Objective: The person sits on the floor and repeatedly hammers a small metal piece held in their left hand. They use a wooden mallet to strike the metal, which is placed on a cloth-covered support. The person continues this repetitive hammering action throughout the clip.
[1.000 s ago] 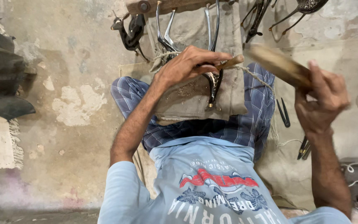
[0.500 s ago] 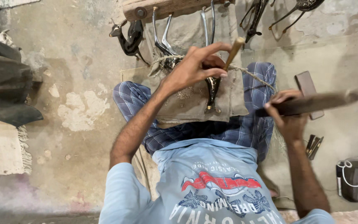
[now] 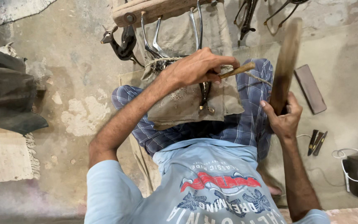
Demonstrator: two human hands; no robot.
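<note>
Wooden-handled tool sits in my left hand, fingers closed round it, its handle end sticking out toward my right, just above the grey cloth spread over my lap. Right of that cloth, my right hand grips a long wooden stick, held upright and blurred. Further right of the cloth, a dark flat block lies on the floor.
</note>
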